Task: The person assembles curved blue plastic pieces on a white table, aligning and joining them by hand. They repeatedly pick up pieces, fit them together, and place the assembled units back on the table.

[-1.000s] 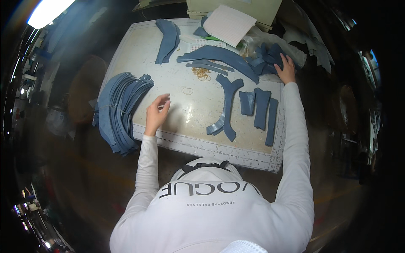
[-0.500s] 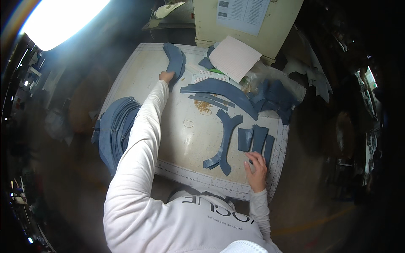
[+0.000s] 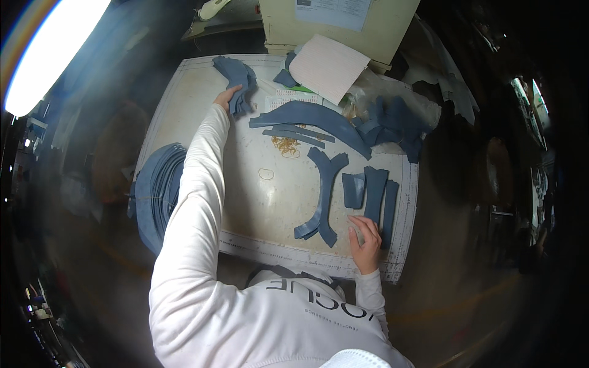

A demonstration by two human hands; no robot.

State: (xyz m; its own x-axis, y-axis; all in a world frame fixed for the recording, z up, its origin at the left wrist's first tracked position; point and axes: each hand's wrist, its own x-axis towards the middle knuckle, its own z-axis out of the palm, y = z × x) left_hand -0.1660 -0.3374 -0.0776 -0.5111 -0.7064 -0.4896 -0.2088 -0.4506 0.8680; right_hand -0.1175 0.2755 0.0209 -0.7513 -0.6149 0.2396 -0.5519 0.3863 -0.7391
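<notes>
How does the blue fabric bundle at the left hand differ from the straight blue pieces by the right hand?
The fabric bundle under the left hand is a curved, crumpled stack at the table's far edge; the straight pieces by the right hand lie flat, side by side, near the front edge. The bundle is piled in layers, the straight pieces look single or thinly stacked. Both are the same blue cloth on the white table.

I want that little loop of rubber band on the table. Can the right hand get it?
Probably yes: the right hand rests near the pale rubber band loop, with only a flat blue Y-shaped fabric piece between.
</notes>
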